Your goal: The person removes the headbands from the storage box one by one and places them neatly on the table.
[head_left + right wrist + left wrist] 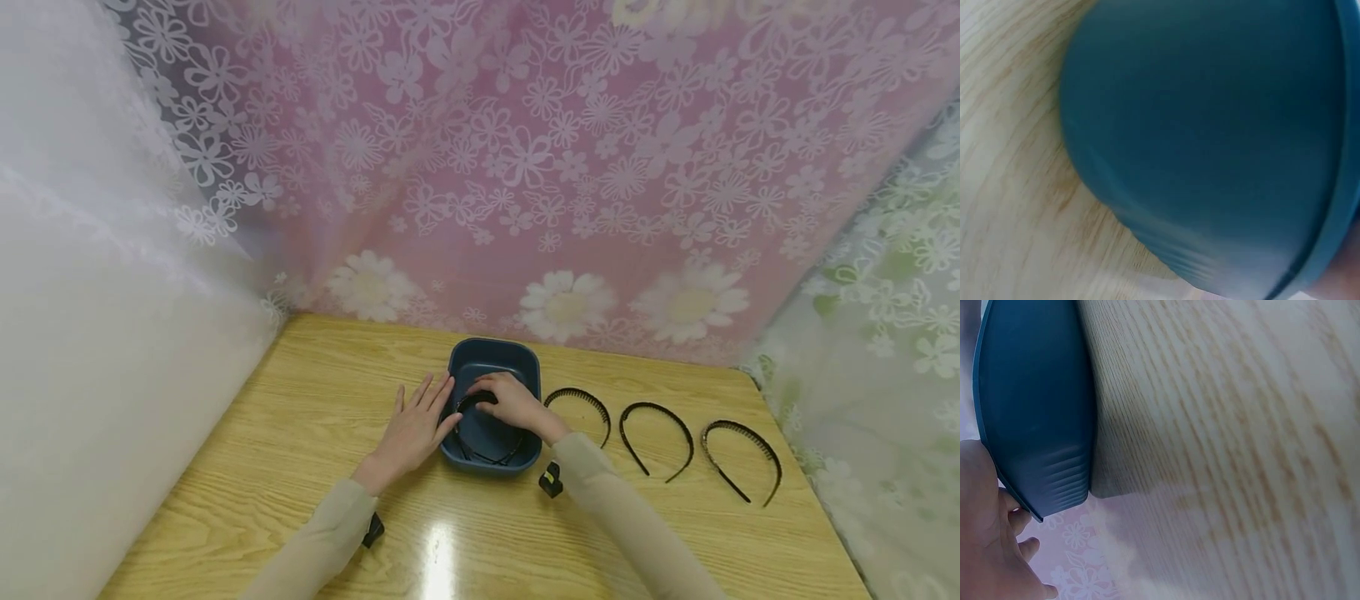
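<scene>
A dark blue rectangular bin [495, 357] stands on the table, and a black headband [482, 397] lies inside it. My right hand [513, 402] reaches in over the bin's right side and holds the headband's curved top between thumb and fingers. Straight fingers of my left hand [412, 432] rest at the bin's left rim. From the left wrist, that hand [982, 537] shows at the rim of the bin [1035, 394]. The bin's outer wall [1210, 125] fills most of the right wrist view, hiding the right fingers and the headband.
Three black headbands lie in a row right of the bin: a toothed one [588, 395] partly behind the right forearm, a smoother one [660, 407] in the middle, another toothed one [753, 435] at far right. A floral curtain [525, 167] hangs behind the wooden table [315, 375].
</scene>
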The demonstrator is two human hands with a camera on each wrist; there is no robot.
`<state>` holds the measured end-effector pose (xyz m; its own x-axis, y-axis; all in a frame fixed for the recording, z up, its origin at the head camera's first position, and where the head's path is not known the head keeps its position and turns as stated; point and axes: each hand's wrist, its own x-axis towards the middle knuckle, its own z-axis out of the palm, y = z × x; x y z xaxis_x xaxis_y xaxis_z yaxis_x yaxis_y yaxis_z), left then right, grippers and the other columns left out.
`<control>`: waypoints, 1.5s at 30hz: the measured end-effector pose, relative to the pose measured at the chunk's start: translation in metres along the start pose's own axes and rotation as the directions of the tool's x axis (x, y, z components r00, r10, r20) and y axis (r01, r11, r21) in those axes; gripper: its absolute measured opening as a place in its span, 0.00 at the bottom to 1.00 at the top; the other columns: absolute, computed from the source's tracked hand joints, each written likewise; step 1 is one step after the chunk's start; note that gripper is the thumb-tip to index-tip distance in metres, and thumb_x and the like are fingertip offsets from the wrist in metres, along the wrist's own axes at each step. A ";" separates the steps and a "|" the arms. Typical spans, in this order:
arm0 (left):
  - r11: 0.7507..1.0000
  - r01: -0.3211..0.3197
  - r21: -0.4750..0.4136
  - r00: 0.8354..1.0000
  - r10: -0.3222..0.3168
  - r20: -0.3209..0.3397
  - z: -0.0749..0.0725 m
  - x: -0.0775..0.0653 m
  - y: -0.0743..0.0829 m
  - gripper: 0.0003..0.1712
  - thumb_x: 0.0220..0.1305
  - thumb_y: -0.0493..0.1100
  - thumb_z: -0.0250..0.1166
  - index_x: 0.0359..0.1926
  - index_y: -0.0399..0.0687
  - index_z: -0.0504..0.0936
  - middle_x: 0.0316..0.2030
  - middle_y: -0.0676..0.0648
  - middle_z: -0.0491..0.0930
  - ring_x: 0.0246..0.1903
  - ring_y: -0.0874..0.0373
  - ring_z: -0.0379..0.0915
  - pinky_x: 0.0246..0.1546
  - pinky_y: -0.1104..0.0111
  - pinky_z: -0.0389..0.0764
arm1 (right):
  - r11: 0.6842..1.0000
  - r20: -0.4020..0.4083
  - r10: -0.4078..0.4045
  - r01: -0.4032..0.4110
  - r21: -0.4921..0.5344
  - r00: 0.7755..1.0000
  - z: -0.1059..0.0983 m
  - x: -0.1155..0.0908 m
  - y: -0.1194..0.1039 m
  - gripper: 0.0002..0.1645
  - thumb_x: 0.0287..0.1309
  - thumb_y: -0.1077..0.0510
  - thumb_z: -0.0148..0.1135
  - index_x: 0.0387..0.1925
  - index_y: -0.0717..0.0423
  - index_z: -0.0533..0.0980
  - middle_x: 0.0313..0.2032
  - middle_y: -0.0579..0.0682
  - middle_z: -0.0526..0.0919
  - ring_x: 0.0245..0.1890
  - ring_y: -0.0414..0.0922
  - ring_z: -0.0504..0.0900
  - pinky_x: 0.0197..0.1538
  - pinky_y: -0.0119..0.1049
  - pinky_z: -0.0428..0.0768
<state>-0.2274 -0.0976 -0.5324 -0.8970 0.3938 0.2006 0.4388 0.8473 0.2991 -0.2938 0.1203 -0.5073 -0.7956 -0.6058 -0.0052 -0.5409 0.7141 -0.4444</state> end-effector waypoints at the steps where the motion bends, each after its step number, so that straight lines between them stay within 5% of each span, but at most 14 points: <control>1: 1.000 0.001 0.004 1.000 -0.001 -0.002 0.001 0.000 -0.001 0.38 0.80 0.61 0.46 0.80 0.47 0.55 0.80 0.47 0.50 0.79 0.45 0.43 0.72 0.34 0.45 | 1.000 -0.002 -0.012 0.012 0.003 1.000 0.000 0.000 0.001 0.18 0.68 0.60 0.65 0.57 0.56 0.82 0.63 0.60 0.77 0.67 0.60 0.71 0.71 0.58 0.64; 9: 1.000 -0.009 0.005 1.000 0.009 -0.009 0.002 0.002 0.000 0.39 0.80 0.61 0.46 0.80 0.46 0.54 0.80 0.46 0.51 0.79 0.44 0.44 0.71 0.33 0.46 | 0.998 -0.057 -0.058 0.059 0.022 0.997 -0.003 0.000 0.006 0.14 0.68 0.60 0.65 0.53 0.55 0.82 0.53 0.52 0.85 0.59 0.53 0.79 0.66 0.53 0.73; 16: 1.000 -0.002 0.000 1.000 0.002 -0.019 0.001 0.004 0.002 0.39 0.80 0.61 0.46 0.80 0.46 0.55 0.79 0.46 0.51 0.79 0.44 0.44 0.71 0.33 0.46 | 0.999 -0.159 -0.040 0.036 -0.028 0.986 -0.009 -0.003 0.008 0.10 0.65 0.56 0.69 0.47 0.49 0.82 0.58 0.55 0.79 0.60 0.56 0.76 0.62 0.54 0.75; 21: 1.000 0.004 0.008 1.000 -0.003 -0.019 0.002 0.005 0.001 0.39 0.80 0.61 0.46 0.80 0.46 0.55 0.79 0.46 0.52 0.79 0.44 0.44 0.71 0.33 0.46 | 0.998 -0.202 -0.060 0.056 -0.025 0.978 -0.013 -0.006 0.009 0.10 0.62 0.58 0.72 0.44 0.50 0.81 0.46 0.50 0.80 0.49 0.50 0.80 0.54 0.48 0.80; 36: 1.000 0.014 0.004 1.000 -0.014 -0.022 0.003 0.003 0.001 0.38 0.79 0.61 0.47 0.80 0.47 0.54 0.79 0.47 0.51 0.79 0.45 0.43 0.72 0.35 0.45 | 0.961 -0.051 -0.039 0.051 0.270 0.998 -0.027 -0.018 0.038 0.15 0.71 0.65 0.59 0.56 0.58 0.80 0.53 0.56 0.84 0.54 0.53 0.84 0.55 0.43 0.82; 45: 1.000 0.017 0.007 1.000 -0.017 0.005 0.001 0.004 0.002 0.38 0.80 0.61 0.46 0.81 0.48 0.53 0.80 0.47 0.50 0.79 0.46 0.42 0.72 0.35 0.45 | 0.850 0.034 -0.102 0.069 0.522 0.994 -0.040 -0.022 0.044 0.19 0.77 0.62 0.50 0.64 0.54 0.77 0.55 0.59 0.81 0.53 0.61 0.81 0.52 0.58 0.80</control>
<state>-0.2299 -0.0943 -0.5318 -0.9048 0.3805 0.1912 0.4228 0.8564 0.2965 -0.3107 0.1787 -0.4908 -0.7267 -0.6868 0.0098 -0.3724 0.3820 -0.8458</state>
